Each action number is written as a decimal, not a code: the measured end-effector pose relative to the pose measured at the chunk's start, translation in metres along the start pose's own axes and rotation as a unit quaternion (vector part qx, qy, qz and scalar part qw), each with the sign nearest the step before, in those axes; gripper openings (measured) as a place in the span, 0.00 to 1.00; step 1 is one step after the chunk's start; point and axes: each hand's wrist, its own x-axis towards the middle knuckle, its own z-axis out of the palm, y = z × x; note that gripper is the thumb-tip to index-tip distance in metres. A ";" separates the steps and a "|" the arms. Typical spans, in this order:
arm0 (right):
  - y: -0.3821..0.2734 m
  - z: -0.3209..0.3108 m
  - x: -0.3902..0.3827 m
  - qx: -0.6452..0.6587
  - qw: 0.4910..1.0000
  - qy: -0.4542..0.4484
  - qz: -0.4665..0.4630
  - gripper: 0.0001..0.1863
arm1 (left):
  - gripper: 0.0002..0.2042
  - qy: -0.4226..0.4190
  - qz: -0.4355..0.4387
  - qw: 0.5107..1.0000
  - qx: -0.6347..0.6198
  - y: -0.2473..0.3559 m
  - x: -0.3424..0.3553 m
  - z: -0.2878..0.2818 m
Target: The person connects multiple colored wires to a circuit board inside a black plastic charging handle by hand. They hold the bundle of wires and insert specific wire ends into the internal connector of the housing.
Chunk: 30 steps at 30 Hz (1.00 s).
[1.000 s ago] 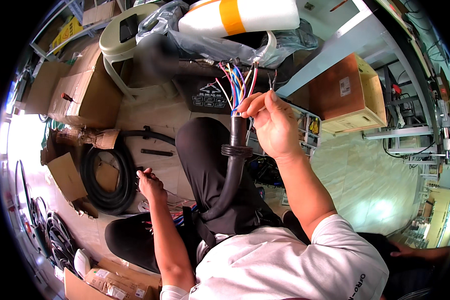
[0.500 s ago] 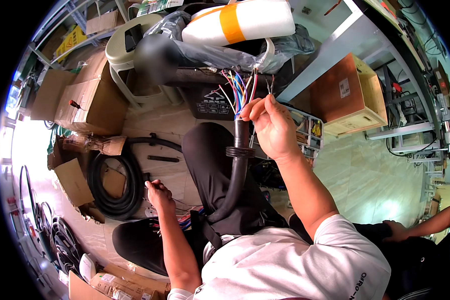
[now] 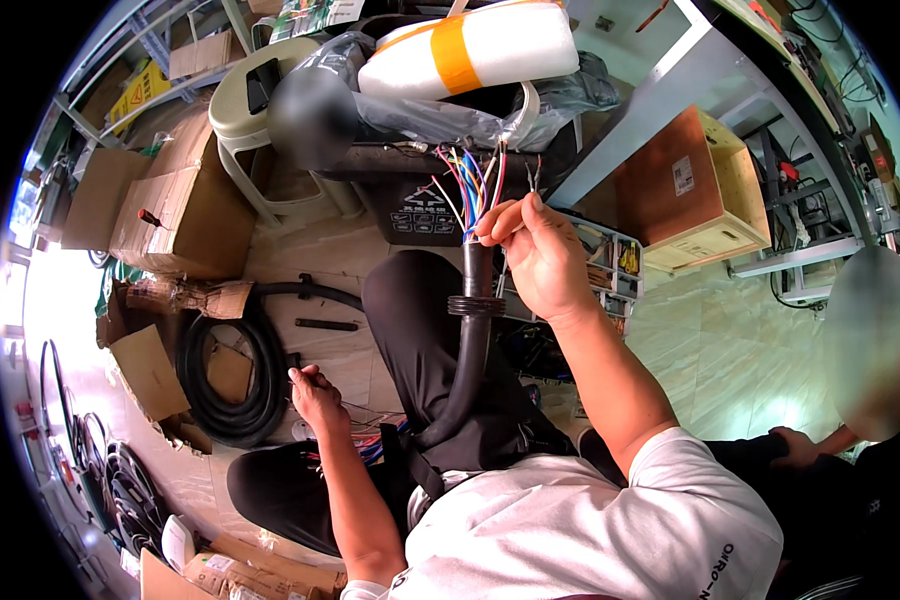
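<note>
A thick black cable [image 3: 467, 368] rises from my lap, with a ribbed black ring [image 3: 476, 306] around it. From its upper end fans a bundle of thin coloured wires [image 3: 471, 185]. My right hand [image 3: 542, 262] is at the base of these wires, thumb and fingers pinched together on the bundle's right side. Thin dark strands show just above its thumb; what they are I cannot tell. Lower and to the left, my left hand [image 3: 317, 395] is closed, fingers curled. A small dark piece shows beside its fingertips, but whatever it grips is hidden.
A coil of black hose [image 3: 192, 385] lies left in a torn cardboard box. Ahead stand a black bin [image 3: 410, 228], a beige stool [image 3: 232, 120] and a white wrapped roll [image 3: 530, 45]. A wooden box [image 3: 670, 200] is at right, beside another person's hand [image 3: 795, 447].
The person at right has leaned into view. The view has shifted slightly; my hands keep nearly the same places, the right one still pinching at the wires.
</note>
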 end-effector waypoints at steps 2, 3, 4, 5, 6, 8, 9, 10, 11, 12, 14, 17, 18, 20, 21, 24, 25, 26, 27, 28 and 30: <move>0.000 0.000 0.000 -0.001 1.000 -0.002 0.000 0.23 | 0.18 -0.003 0.000 1.000 -0.004 -0.001 0.001 -0.002; 0.000 0.000 0.000 0.000 1.000 -0.002 -0.001 0.23 | 0.18 -0.006 -0.001 1.000 -0.005 -0.001 0.001 -0.001; 0.000 0.000 0.000 0.000 1.000 -0.002 -0.002 0.23 | 0.18 -0.004 -0.003 1.000 -0.007 -0.001 0.001 -0.001; 0.001 0.000 -0.001 0.000 1.000 -0.002 -0.003 0.23 | 0.18 -0.003 -0.006 1.000 -0.009 -0.001 0.001 -0.001; 0.001 0.000 -0.001 0.001 1.000 -0.002 -0.002 0.23 | 0.18 -0.001 -0.009 1.000 -0.010 -0.001 0.000 0.000; 0.001 0.000 -0.001 0.003 1.000 -0.002 -0.001 0.23 | 0.18 -0.002 -0.014 1.000 -0.011 0.000 -0.001 0.000; 0.001 0.000 -0.001 0.002 1.000 -0.003 -0.003 0.22 | 0.18 -0.002 -0.016 1.000 -0.012 0.001 -0.001 0.000; 0.001 0.001 0.000 0.000 1.000 -0.005 -0.005 0.22 | 0.18 0.001 -0.019 1.000 -0.009 0.000 -0.001 0.000; 0.001 0.001 0.000 -0.001 1.000 -0.006 -0.006 0.22 | 0.18 0.003 -0.022 1.000 -0.007 0.000 0.000 0.000; 0.001 0.001 0.000 0.000 1.000 -0.006 -0.005 0.22 | 0.17 0.006 -0.026 1.000 -0.004 0.000 0.000 0.000; 0.002 0.001 0.000 0.001 1.000 -0.005 -0.002 0.22 | 0.17 0.005 -0.023 1.000 -0.004 0.001 -0.001 0.001; 0.002 0.001 -0.001 -0.003 1.000 0.000 -0.003 0.22 | 0.17 -0.002 -0.017 1.000 -0.006 0.003 -0.003 0.003; 0.002 0.001 -0.001 -0.003 1.000 0.001 -0.003 0.22 | 0.17 -0.004 -0.013 1.000 -0.007 0.004 -0.003 0.003; 0.002 0.001 -0.001 -0.003 1.000 0.003 -0.003 0.22 | 0.17 -0.007 -0.006 1.000 -0.008 0.004 -0.004 0.003; 0.003 0.001 -0.001 -0.005 1.000 0.003 -0.004 0.23 | 0.17 -0.009 -0.003 1.000 -0.008 0.003 -0.004 0.003; 0.003 0.003 -0.001 -0.008 1.000 0.004 -0.007 0.23 | 0.17 -0.014 0.006 1.000 -0.006 0.002 -0.003 0.002; 0.002 0.003 -0.001 -0.007 1.000 0.003 -0.007 0.23 | 0.17 -0.013 0.010 1.000 -0.008 0.001 -0.002 0.001; 0.002 0.004 -0.001 -0.007 1.000 0.002 -0.007 0.23 | 0.17 -0.012 0.014 1.000 -0.011 -0.001 0.000 0.000; 0.003 0.004 -0.001 -0.008 1.000 0.004 -0.009 0.23 | 0.17 -0.011 0.017 1.000 -0.013 -0.001 0.000 0.001; 0.003 0.003 -0.001 -0.008 1.000 0.005 -0.010 0.23 | 0.17 -0.017 0.018 1.000 -0.012 -0.002 -0.001 0.001; 0.004 0.003 -0.001 -0.010 1.000 0.006 -0.012 0.23 | 0.18 -0.030 0.019 0.999 -0.012 0.000 -0.003 0.001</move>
